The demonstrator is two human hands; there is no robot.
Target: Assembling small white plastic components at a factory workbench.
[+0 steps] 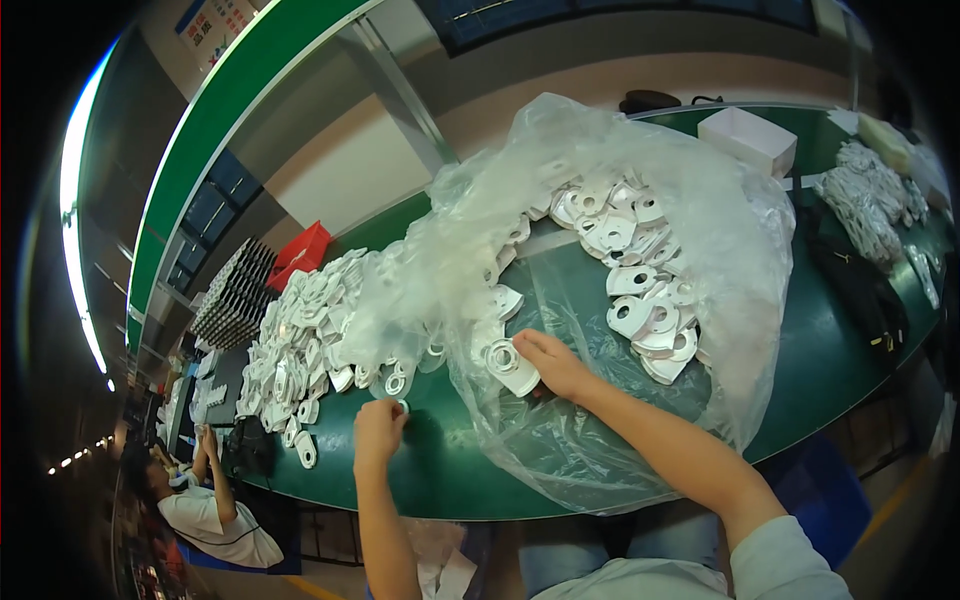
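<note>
My right hand (552, 366) grips a flat white plastic part (517, 378) with a round ringed hole, over the near edge of a clear plastic bag (600, 480). Farther left, the fingers of my left hand (379, 432) are pinched together above the green table. A small white piece (403, 406) shows at its fingertips, mostly hidden by them. Beyond that hand lies a ring-shaped white part (396, 382). Inside the spread bag, similar white parts (657, 318) lie overlapped in a curved row.
A large heap of white parts (300, 330) covers the table's left side. Behind it stand stacked dark trays (235, 292) and a red bin (302, 252). A white box (748, 140) and bundled white gloves (862, 200) lie far right. Another person (215, 515) works at the left end.
</note>
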